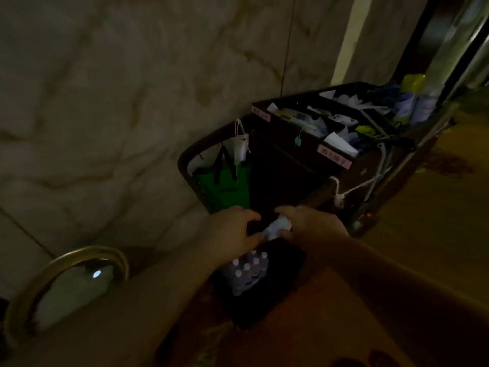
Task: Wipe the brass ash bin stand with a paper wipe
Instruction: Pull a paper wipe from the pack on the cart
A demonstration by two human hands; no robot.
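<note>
The brass ash bin stand [23, 295] shows at the lower left as a round gold rim around a pale top, close to the marble wall. Both my hands reach forward over the end of a housekeeping cart. Between them sits a crumpled white paper wipe [276, 228]. My right hand [311, 225] grips the wipe from the right. My left hand [234, 230] touches its left end with thumb and fingers curled. The scene is dark and blurred.
The dark housekeeping cart [341, 165] stands ahead, its top tray full of packets and bottles. A green bag [225, 184] hangs at its near end. A pack of water bottles [248, 271] lies below my hands. The marble wall [105, 102] fills the left; patterned carpet [436, 234] lies to the right.
</note>
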